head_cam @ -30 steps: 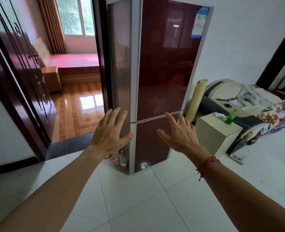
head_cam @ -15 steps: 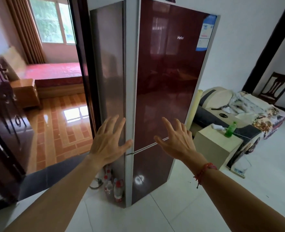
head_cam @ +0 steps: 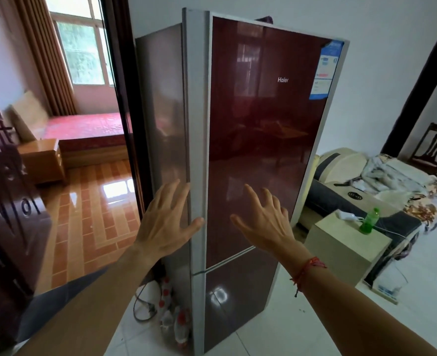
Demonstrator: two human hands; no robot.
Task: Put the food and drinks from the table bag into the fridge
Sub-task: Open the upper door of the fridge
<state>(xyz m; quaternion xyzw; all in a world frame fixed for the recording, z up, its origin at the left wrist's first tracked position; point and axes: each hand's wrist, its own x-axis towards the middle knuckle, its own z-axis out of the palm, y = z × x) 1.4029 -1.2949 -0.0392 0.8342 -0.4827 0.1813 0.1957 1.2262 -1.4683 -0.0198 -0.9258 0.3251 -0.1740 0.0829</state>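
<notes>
A tall dark-red fridge (head_cam: 258,119) with silver edges stands straight ahead, both its upper and lower doors closed. My left hand (head_cam: 164,222) is raised with fingers spread in front of the fridge's left front corner, empty. My right hand (head_cam: 265,222) is raised with fingers spread in front of the upper door, also empty; a red string bracelet is on its wrist. Whether either hand touches the fridge is unclear. The table and the bag are out of view.
Several plastic bottles (head_cam: 172,317) and a cable lie on the floor at the fridge's left side. A cream box (head_cam: 340,250) with a green bottle (head_cam: 369,220) stands to the right, a cluttered sofa (head_cam: 381,181) behind it. An open doorway (head_cam: 83,176) leads left.
I have come closer to the fridge, which now fills more of the view. Both hands stay raised and spread, now level with the lower part of the upper door.
</notes>
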